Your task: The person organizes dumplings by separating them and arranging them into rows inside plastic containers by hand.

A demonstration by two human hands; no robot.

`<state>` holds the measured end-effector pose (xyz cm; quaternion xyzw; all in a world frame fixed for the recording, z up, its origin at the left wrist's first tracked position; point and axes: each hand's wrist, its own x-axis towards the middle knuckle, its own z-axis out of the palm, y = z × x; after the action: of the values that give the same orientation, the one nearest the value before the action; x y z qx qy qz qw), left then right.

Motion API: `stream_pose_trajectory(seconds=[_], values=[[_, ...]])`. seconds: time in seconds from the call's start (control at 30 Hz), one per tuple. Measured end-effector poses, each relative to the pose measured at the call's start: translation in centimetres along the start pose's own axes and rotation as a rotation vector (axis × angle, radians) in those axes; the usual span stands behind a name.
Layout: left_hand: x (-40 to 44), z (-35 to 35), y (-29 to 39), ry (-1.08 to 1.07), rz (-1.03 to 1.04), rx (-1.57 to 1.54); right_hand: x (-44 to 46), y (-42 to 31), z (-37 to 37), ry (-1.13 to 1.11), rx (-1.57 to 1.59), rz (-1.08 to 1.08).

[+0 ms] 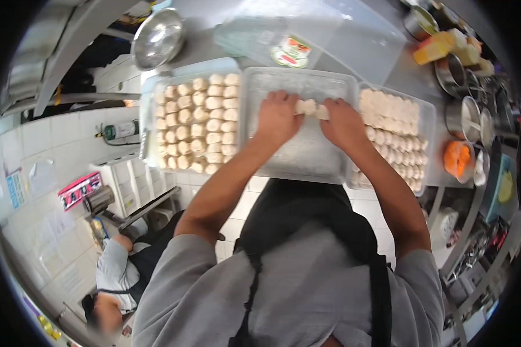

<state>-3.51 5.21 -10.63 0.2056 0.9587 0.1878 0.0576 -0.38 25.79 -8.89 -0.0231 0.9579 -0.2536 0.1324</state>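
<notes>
Over middle tray [298, 156], left hand [279, 118] and right hand [342, 120], fingers clamped on dough [311, 108] ends, seemingly shaping; next calls for even pressure.

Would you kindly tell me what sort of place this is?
Most likely a commercial kitchen, judging by the rows of pale dough-like pieces, the metal bowl and the metal pots.

White tiled wall [72, 136] down my left, past the left edge of the worktop [200, 37], papers [43, 173] stuck across it! Over by the near left corner I've got a white unit [118, 180]; below the near edge, pale floor tiles [234, 220]; and beyond the right edge, metal shelving [465, 231], bright light gleaming off the worktop's far side
</notes>
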Motion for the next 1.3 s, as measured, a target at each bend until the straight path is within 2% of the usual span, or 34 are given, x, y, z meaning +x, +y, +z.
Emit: stream_pose_trajectory(seconds=[0.2,0.23,0.27,0.33,0.43,0.53,0.67,0.77,0.87,0.97,1.07,1.17,1.3], values=[[-1.0,0.8,0.1,0.138,0.056,-0.013,-2.7,2.0,1.0,0.011,0.371,0.071],[-1.0,1.2,0.1,0.13,0.086,-0.026,-2.8,2.5,1.3,-0.045,0.576,0.098],[-1.0,1.7,-0.3,0.125,0.12,-0.041,-3.3,1.9,0.5,-0.195,0.939,0.277],[-1.0,1.5,-0.2,0.091,0.181,-0.038,-4.4,1.3,-1.6,-0.216,1.267,0.278],[-1.4,0.5,0.8,0.073,0.144,-0.057,-6.1,3.1,-4.0,-0.081,1.151,0.232],[-2.0,0.3,0.6,0.07,0.107,-0.058,-8.4,8.0,-7.6,0.191,0.943,0.312],[-3.0,0.3,0.5,0.104,0.089,-0.084,-10.3,17.1,-12.1,0.505,0.398,0.535],[-3.4,0.1,1.3,0.112,0.098,-0.102,-9.4,22.5,-12.7,0.598,0.063,0.582],[-3.5,-0.1,1.9,0.111,0.097,-0.105,-7.8,23.5,-12.1,0.617,-0.049,0.57],[-3.6,-0.2,1.8,0.113,0.081,-0.107,-6.6,21.8,-12.2,0.49,-0.078,0.657],[-4.1,-0.6,1.4,0.144,0.076,-0.085,-6.4,23.0,-12.1,0.437,-0.112,0.642],[-4.6,-1.8,1.3,0.16,0.05,-0.06,-7.4,26.0,-13.6,0.431,0.024,0.47],[-5.3,-1.6,0.0,0.157,0.03,-0.127,-7.0,26.2,-13.7,0.392,-0.003,0.456]])
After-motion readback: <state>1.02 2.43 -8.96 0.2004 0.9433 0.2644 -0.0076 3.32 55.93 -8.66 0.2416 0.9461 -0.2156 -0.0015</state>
